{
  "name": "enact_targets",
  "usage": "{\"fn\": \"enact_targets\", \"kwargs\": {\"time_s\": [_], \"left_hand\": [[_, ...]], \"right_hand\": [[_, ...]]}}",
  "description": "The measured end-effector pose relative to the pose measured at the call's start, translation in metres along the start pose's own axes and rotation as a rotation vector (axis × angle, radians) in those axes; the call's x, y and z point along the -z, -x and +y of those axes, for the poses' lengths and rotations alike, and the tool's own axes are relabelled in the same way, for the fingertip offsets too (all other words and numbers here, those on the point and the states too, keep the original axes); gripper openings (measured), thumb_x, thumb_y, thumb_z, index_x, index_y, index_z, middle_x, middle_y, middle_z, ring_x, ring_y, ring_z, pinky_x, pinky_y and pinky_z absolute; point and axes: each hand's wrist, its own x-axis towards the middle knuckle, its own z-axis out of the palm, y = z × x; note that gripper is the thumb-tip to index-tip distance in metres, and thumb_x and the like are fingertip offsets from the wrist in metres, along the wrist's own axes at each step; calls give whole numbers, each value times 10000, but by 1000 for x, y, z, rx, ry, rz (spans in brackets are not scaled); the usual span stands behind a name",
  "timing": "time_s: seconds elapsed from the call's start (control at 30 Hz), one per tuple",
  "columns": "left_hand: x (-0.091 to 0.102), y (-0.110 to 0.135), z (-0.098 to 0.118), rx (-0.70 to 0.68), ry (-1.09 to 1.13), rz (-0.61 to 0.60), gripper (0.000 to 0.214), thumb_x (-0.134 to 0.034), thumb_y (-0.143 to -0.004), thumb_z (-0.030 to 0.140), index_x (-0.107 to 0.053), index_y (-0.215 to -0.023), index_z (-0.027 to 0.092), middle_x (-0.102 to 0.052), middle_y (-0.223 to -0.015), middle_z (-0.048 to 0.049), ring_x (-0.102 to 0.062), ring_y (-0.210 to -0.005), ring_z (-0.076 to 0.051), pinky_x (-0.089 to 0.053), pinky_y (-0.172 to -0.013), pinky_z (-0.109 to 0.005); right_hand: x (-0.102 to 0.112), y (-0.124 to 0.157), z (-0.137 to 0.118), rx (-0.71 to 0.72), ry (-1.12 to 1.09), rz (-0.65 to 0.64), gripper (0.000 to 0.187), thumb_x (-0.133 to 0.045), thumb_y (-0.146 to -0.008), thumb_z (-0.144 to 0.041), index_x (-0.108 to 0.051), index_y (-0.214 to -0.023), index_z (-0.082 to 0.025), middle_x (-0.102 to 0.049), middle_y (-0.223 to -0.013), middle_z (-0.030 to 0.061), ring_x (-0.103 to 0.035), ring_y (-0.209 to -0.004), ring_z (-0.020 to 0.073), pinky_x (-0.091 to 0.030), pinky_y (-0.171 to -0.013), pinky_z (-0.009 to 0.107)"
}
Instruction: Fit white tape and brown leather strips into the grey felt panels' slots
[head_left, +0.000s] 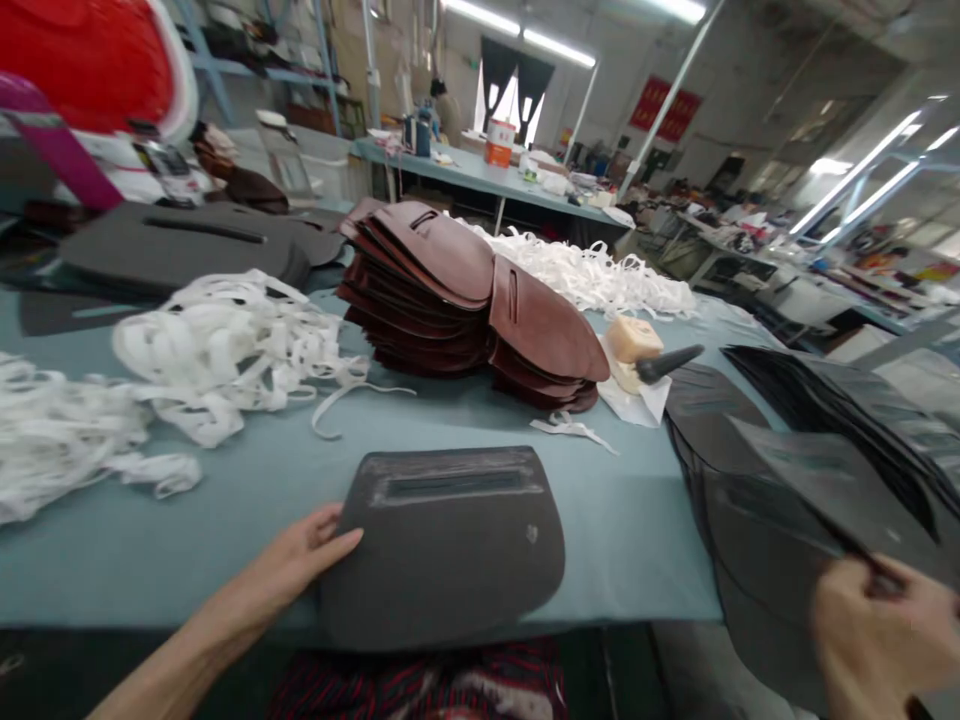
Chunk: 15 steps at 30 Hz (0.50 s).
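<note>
My left hand (319, 545) pinches the left edge of a dark grey flat panel (442, 570), thumb on top and fingers at its side. The panel has a long slot near its far edge with a shiny band around it, rounded near corners and a small pale mark at right. It lies at the table's near edge. On the right, my right hand (881, 620), smeared by motion, is closed on another dark slotted panel (847, 480), tilted up over a spread of similar panels (750, 490).
A stack of brown leather pieces (442, 270) stands mid-table. Beside it are a cream block (634, 338) and a black-handled tool (671, 362). White strips (225, 350) heap at left, more strips (592, 270) behind. Dark panels (172, 250) lie far left, others (862, 400) far right.
</note>
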Motion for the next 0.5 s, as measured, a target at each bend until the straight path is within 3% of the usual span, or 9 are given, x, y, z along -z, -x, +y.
{"fn": "enact_targets", "kwargs": {"time_s": [0.07,0.13,0.23,0.3,0.37,0.43,0.5], "left_hand": [[9,-5,8,-9,4,41,675,-738,-653,538,-543,-1192,182,-686,-1114,-116,-653,-1020,-248,-529,-850,-311],[14,-13,15,-24,10,28,670,-727,-670,533,-528,-1198,172,-695,-1082,-115,-659,-999,-226,-519,-847,-300],[8,-25,24,-44,-2,74,661,-753,-636,517,-555,-1150,151,-714,-1009,-109,-676,-933,-224,-528,-798,-298],[-4,-32,27,-66,3,126,629,-786,-589,487,-594,-1079,142,-723,-970,-104,-686,-877,-231,-538,-749,-294],[-15,-36,29,-76,41,147,584,-804,-565,446,-618,-1024,135,-731,-927,-97,-692,-816,-232,-544,-705,-295],[-21,-35,30,-51,117,133,543,-796,-585,407,-623,-1018,129,-735,-856,-86,-693,-729,-226,-547,-657,-305],[-22,-29,30,-10,234,56,502,-771,-634,368,-613,-1047,131,-734,-828,-79,-691,-683,-221,-551,-646,-323]], "right_hand": [[-44,28,9,18,146,-198,489,-453,-773,-404,-568,-1205,-206,-530,-1174,239,-455,-1214,405,-438,-740,525],[-75,56,9,103,136,-288,486,-429,-779,-416,-560,-1180,-175,-530,-1186,224,-454,-1213,394,-451,-744,495],[-108,98,-25,271,-81,-490,446,-411,-799,-455,-583,-1076,-151,-605,-1061,165,-585,-994,318,-452,-810,431],[-124,124,-64,420,-215,-662,464,-423,-809,-496,-598,-1031,-128,-631,-989,158,-596,-936,294,-436,-855,411],[-134,143,-103,505,-271,-675,509,-534,-753,-509,-589,-1070,-114,-612,-1065,188,-548,-1047,335,-395,-916,439],[-136,153,-129,441,-364,-805,526,-647,-680,-469,-589,-1081,-133,-616,-1085,182,-520,-1103,358,-376,-937,459],[-131,153,-140,327,-466,-1035,479,-707,-636,-441,-621,-1009,-152,-661,-992,147,-573,-1034,348,-416,-893,452]]}}
